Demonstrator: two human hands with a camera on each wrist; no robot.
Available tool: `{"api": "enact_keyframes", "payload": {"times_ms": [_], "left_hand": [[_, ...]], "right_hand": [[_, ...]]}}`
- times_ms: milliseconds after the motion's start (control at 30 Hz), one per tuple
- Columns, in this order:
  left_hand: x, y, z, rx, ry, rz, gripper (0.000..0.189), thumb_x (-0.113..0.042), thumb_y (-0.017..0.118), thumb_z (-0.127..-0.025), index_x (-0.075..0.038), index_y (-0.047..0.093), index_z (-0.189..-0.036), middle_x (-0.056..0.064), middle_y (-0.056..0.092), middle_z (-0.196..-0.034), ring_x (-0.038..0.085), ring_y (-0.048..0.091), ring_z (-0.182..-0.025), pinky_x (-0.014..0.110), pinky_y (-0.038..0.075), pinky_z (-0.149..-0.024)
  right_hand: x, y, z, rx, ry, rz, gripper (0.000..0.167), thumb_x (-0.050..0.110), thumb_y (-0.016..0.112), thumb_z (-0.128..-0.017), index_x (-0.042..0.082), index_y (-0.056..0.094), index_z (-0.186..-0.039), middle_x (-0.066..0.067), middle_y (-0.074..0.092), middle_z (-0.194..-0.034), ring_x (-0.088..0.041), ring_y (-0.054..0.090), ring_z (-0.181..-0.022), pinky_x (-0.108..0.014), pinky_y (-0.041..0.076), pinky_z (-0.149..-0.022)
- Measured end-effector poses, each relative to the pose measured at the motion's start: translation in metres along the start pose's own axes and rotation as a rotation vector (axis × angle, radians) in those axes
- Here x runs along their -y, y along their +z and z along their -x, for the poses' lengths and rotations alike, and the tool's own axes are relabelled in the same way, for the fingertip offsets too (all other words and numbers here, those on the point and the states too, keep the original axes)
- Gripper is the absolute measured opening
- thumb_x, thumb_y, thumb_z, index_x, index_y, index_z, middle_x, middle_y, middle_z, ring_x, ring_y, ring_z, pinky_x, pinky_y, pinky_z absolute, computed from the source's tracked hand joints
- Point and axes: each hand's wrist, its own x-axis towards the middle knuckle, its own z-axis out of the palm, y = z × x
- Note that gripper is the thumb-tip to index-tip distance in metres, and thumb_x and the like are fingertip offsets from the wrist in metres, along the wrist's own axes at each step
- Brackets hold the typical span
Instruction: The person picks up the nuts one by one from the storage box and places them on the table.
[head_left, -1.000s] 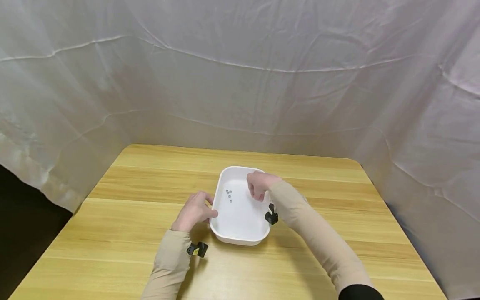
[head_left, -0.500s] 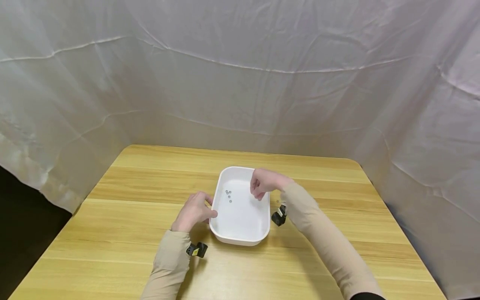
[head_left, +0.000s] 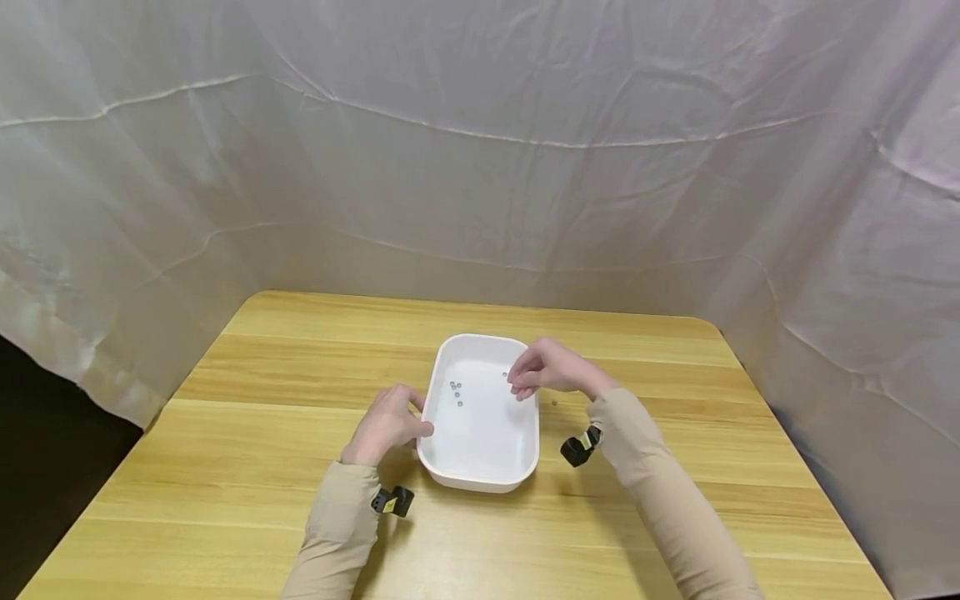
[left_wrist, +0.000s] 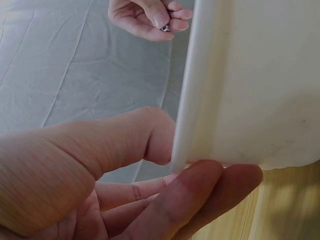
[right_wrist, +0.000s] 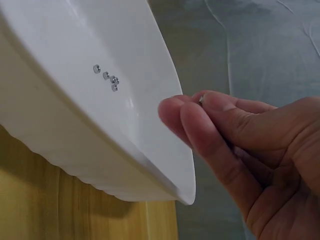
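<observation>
A white plastic tray (head_left: 480, 450) sits on the table. My left hand (head_left: 386, 423) grips its left side, thumb at the rim and fingers against the outer wall, as the left wrist view shows. Over the tray's right rim, my right hand (head_left: 553, 368) pinches a small metal nut (left_wrist: 165, 28) between thumb and fingertips. Several metal nuts (right_wrist: 106, 76) lie in a loose group in the tray's left part. Another small nut-like piece (head_left: 505, 374) shows just left of the right fingertips. The right hand's fingers partly cover the rim.
A single small nut-like piece (head_left: 554, 403) lies on the wooden table (head_left: 652, 433) right of the tray. Pale fabric (head_left: 480, 200) hangs behind and along both sides of the table. Small black cameras (head_left: 577, 450) are worn at the wrists.
My right hand has shifted right from over the tray to its right rim. The small piece on the table and the one beside the fingertips are now uncovered. The left hand stays put.
</observation>
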Motion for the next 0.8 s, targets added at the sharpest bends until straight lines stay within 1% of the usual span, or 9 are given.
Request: {"api": "enact_keyframes", "payload": {"times_ms": [100, 167, 333, 400, 567, 633, 800], "left_hand": [[0.000, 0.000, 0.000, -0.002, 0.005, -0.003, 0.032, 0.003, 0.070, -0.075, 0.008, 0.069, -0.106, 0.020, 0.072, -0.093, 0.017, 0.069, -0.060, 0.033, 0.063, -0.062], [0.001, 0.000, 0.000, -0.004, 0.007, -0.005, 0.032, 0.003, 0.070, -0.075, 0.008, 0.069, -0.107, 0.020, 0.072, -0.094, 0.017, 0.069, -0.060, 0.033, 0.063, -0.062], [0.002, 0.000, 0.000, -0.006, 0.010, -0.007, 0.032, 0.003, 0.070, -0.075, 0.008, 0.069, -0.107, 0.020, 0.072, -0.093, 0.017, 0.069, -0.060, 0.033, 0.063, -0.062], [0.002, 0.000, 0.000, -0.007, 0.011, -0.011, 0.032, 0.002, 0.070, -0.076, 0.008, 0.069, -0.107, 0.020, 0.073, -0.092, 0.017, 0.068, -0.059, 0.033, 0.063, -0.061], [0.003, 0.000, -0.001, -0.009, 0.015, -0.018, 0.033, 0.002, 0.070, -0.075, 0.008, 0.069, -0.108, 0.019, 0.073, -0.091, 0.017, 0.068, -0.059, 0.033, 0.063, -0.062], [0.003, 0.000, 0.000, -0.006, 0.015, -0.012, 0.033, 0.002, 0.070, -0.075, 0.008, 0.069, -0.107, 0.020, 0.073, -0.091, 0.017, 0.068, -0.060, 0.033, 0.063, -0.062], [0.002, 0.001, 0.000, -0.006, 0.015, -0.002, 0.030, 0.003, 0.070, -0.076, 0.008, 0.069, -0.105, 0.019, 0.072, -0.091, 0.017, 0.069, -0.060, 0.034, 0.063, -0.063]], "right_hand": [[-0.006, 0.000, 0.005, -0.041, -0.040, -0.046, 0.022, -0.006, 0.060, -0.094, -0.022, 0.064, -0.109, -0.032, 0.073, -0.096, -0.025, 0.077, -0.081, -0.035, 0.065, -0.077], [-0.009, 0.000, 0.010, -0.074, -0.054, -0.071, 0.023, -0.006, 0.060, -0.094, -0.023, 0.064, -0.110, -0.032, 0.073, -0.097, -0.024, 0.077, -0.081, -0.039, 0.065, -0.078], [-0.017, 0.002, 0.021, -0.145, -0.065, -0.156, 0.026, -0.004, 0.060, -0.095, -0.024, 0.061, -0.112, -0.035, 0.071, -0.100, -0.026, 0.077, -0.085, -0.051, 0.061, -0.084], [-0.022, 0.004, 0.025, -0.177, -0.069, -0.193, 0.027, -0.004, 0.059, -0.096, -0.024, 0.061, -0.112, -0.036, 0.071, -0.101, -0.023, 0.077, -0.085, -0.053, 0.060, -0.086], [-0.032, 0.008, 0.036, -0.281, -0.079, -0.283, 0.029, -0.003, 0.060, -0.095, -0.024, 0.060, -0.114, -0.037, 0.070, -0.103, -0.010, 0.075, -0.082, -0.052, 0.060, -0.087], [-0.036, 0.010, 0.040, -0.324, -0.096, -0.300, 0.029, -0.003, 0.061, -0.095, -0.024, 0.060, -0.115, -0.038, 0.070, -0.104, -0.011, 0.076, -0.083, -0.049, 0.062, -0.085], [-0.048, 0.017, 0.049, -0.435, -0.146, -0.342, 0.029, 0.002, 0.064, -0.095, -0.021, 0.062, -0.113, -0.038, 0.069, -0.104, -0.016, 0.077, -0.084, -0.050, 0.061, -0.084]]}}
